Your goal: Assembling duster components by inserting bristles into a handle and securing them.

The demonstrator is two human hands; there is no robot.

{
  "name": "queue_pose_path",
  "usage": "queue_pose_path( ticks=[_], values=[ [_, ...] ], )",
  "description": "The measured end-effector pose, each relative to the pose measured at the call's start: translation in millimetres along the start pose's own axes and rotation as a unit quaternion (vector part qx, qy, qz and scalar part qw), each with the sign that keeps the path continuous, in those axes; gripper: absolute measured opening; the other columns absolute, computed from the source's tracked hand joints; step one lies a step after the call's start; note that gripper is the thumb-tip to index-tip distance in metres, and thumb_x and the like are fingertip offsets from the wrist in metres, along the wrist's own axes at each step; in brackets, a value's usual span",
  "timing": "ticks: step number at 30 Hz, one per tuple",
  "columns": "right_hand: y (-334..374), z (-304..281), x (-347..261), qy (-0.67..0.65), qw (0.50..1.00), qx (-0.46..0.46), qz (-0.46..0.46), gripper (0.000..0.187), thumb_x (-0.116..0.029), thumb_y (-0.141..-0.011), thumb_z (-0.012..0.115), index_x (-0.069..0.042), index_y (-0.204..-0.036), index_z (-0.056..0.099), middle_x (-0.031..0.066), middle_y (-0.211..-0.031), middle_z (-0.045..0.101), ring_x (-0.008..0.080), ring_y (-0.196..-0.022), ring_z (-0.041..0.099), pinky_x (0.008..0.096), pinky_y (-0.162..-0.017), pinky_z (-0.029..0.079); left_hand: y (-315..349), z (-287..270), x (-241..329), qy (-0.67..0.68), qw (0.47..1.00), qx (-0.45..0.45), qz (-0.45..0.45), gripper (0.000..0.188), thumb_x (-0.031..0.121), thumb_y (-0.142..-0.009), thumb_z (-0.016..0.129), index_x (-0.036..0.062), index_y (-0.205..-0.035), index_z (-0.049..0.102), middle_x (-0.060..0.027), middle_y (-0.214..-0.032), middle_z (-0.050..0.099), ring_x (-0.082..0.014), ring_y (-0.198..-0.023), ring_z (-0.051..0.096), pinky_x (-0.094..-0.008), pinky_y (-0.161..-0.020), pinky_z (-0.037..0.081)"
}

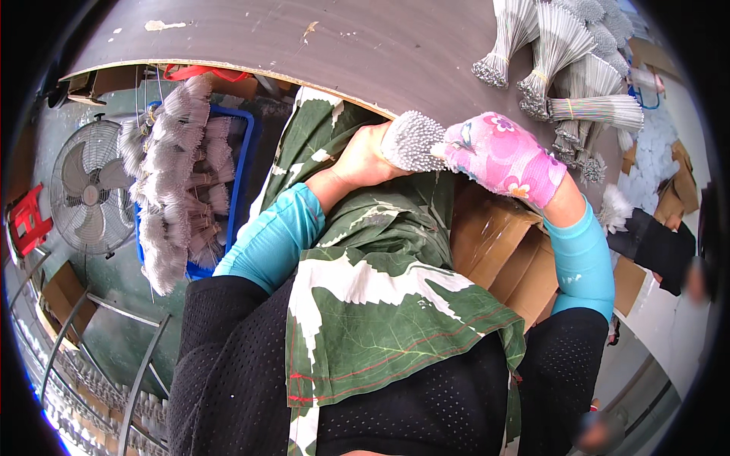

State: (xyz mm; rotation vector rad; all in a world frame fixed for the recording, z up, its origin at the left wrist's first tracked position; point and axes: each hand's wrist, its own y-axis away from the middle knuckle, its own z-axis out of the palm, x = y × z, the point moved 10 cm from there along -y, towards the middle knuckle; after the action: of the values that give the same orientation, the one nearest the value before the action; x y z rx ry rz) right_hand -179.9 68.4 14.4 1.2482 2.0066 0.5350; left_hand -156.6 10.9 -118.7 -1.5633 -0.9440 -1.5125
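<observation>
Blue crate (246, 144), pale bunches (218, 152) inside, left hand (365, 158) holding bundle (413, 142)

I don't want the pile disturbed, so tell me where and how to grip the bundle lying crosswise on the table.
Probably grip the crosswise bundle around its narrower part, near the left end, coming from above: it lies over other bundles, leaving its top open, and spreads rightward.
</observation>
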Motion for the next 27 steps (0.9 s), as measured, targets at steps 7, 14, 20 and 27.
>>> queue_pose_path(
  ticks=[7,14,20,27],
  values=[
    [-5,-3,-3,0.034,0.998,0.03,-0.051,0.03,-0.03,-0.087,0.059,-0.001,-0.08,0.064,0.0182,-0.071,0.06,0.0365,-0.071,0.058,0.0432,-0.066,0.044,-2,3,-4,-0.031,0.999,-0.008,0.01,0.051,0.028,-0.065,0.08,0.0045,-0.105,0.06,-0.0146,-0.098,0.066,-0.0324,-0.094,0.063,-0.0378,-0.082,0.051],
    [-12,-11,-24,0.146,0.986,0.011,-0.081,0.03,-0.031,-0.085,0.06,-0.003,-0.079,0.066,0.0176,-0.074,0.062,0.036,-0.074,0.06,0.0437,-0.07,0.047,-3,1,1,-0.04,0.999,-0.001,0.034,0.049,0.028,-0.064,0.079,0.0048,-0.104,0.06,-0.015,-0.097,0.066,-0.0339,-0.093,0.063,-0.0389,-0.082,0.05],
    [-19,-12,-34,0.146,0.985,-0.065,-0.068,0.032,-0.032,-0.085,0.059,-0.001,-0.085,0.067,0.0189,-0.079,0.063,0.0356,-0.079,0.061,0.043,-0.074,0.048,-1,1,2,-0.071,0.997,0.002,0.036,0.05,0.029,-0.064,0.079,0.0049,-0.104,0.06,-0.0149,-0.097,0.065,-0.0335,-0.092,0.063,-0.0389,-0.082,0.051],
    [-22,-4,-22,0.166,0.98,-0.066,-0.084,0.034,-0.034,-0.085,0.059,-0.001,-0.084,0.066,0.0195,-0.079,0.063,0.0355,-0.08,0.061,0.0431,-0.074,0.048,-1,-1,8,-0.06,0.997,0.016,0.051,0.048,0.028,-0.063,0.079,0.0046,-0.102,0.062,-0.015,-0.095,0.066,-0.0324,-0.091,0.063,-0.0379,-0.081,0.051]
  ],
)
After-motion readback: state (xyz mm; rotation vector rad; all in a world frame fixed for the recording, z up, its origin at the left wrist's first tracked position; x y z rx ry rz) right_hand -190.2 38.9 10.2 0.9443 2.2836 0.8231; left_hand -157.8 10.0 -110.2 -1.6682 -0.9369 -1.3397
